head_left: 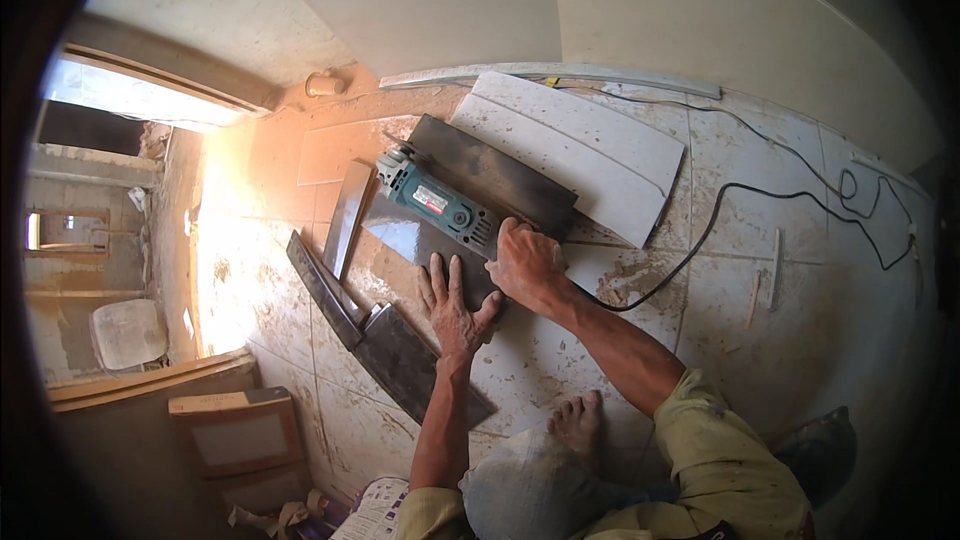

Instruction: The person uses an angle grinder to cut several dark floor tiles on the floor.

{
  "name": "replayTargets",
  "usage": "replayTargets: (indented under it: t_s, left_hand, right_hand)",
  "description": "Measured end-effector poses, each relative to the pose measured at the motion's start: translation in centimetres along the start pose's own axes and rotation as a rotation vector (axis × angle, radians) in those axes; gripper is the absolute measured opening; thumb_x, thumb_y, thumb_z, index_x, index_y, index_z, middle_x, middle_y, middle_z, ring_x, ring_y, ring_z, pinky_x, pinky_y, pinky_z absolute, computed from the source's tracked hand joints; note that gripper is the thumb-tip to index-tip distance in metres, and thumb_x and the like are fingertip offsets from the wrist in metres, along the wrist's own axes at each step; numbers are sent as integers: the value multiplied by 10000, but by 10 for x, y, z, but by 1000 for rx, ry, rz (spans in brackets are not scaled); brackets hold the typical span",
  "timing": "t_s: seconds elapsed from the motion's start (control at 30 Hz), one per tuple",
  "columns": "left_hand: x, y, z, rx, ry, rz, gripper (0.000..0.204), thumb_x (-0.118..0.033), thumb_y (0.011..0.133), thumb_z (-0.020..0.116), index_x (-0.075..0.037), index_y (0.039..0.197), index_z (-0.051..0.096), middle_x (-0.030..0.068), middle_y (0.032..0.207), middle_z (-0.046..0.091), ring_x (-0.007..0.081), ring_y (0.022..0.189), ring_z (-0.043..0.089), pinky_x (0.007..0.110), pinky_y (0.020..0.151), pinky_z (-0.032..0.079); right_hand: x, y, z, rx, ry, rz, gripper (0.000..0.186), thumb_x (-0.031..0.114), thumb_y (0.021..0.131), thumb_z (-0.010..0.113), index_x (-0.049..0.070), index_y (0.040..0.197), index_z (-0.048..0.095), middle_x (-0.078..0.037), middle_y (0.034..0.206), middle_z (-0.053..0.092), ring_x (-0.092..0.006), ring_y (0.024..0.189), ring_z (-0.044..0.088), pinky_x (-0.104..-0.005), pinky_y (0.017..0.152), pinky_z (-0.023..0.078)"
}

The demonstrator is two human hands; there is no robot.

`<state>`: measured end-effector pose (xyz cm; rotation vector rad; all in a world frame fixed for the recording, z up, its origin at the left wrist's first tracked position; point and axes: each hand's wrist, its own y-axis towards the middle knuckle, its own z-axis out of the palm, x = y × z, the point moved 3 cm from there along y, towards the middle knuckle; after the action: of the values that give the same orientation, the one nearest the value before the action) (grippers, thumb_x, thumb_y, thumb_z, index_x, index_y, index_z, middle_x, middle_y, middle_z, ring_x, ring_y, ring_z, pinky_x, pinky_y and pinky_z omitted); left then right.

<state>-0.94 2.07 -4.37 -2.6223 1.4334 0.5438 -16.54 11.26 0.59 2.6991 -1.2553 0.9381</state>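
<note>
My right hand (530, 262) is closed around the rear end of a teal angle grinder (432, 202), whose grey metal head points to the far left. The grinder lies over a dark glossy tile (400, 230), and its disc is mostly hidden. Flat on that tile, with fingers spread, rests my left hand (455, 310). Just beyond the grinder is a dark, dust-smeared tile piece (510, 175). Nearer me on the left lie a dark cut tile (405, 365) and narrow dark strips (325, 285).
White tiles (590, 140) are stacked on the far side. A black cord (715, 225) runs from the grinder across the dusty tiled floor to the right. An orange cup (324, 85) lies by the wall. A cardboard box (235, 430) stands at lower left, and my bare foot (577, 420) is close by.
</note>
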Motion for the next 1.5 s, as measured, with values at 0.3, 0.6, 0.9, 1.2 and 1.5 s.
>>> replayTargets:
  t_s: [0.3,0.6,0.9,1.2,1.5]
  left_hand:
    - [0,0,-1,7,6,-1,895,-670,788,645,-112,1458,444,171,1577,278,464,1455,174,584,1165,156]
    - [-1,0,-2,22,5,-12,886,-628,795,650,-89,1466,439,184,1588,264,439,1474,149,566,1173,154]
    - [-2,0,-3,22,-2,-19,890,-645,798,636,-90,1466,443,185,1587,268,437,1476,148,563,1174,150]
    - [-2,0,-3,17,-8,-18,883,-638,795,643,-95,1461,443,193,1580,270,456,1464,162,576,1168,150]
    - [0,0,-1,18,4,-18,899,-659,801,610,-83,1468,436,197,1585,269,441,1474,154,571,1169,142]
  right_hand:
    - [-5,-8,-3,52,37,21,524,324,788,795,-57,1027,527,-231,938,665,-347,845,716,-405,711,600]
    - [-10,-15,-3,52,2,30,555,353,782,801,-55,1027,515,-220,928,663,-340,824,719,-405,692,603]
    - [-15,-24,-7,64,-14,30,516,336,796,779,-42,1028,515,-202,928,661,-320,816,722,-394,669,608]
    - [-21,-32,-7,43,-34,20,468,331,812,759,-22,1020,532,-177,922,658,-297,803,725,-370,638,609]
    - [-27,-40,-9,52,-35,4,469,323,819,755,-35,1017,525,-186,907,651,-294,795,723,-359,643,607]
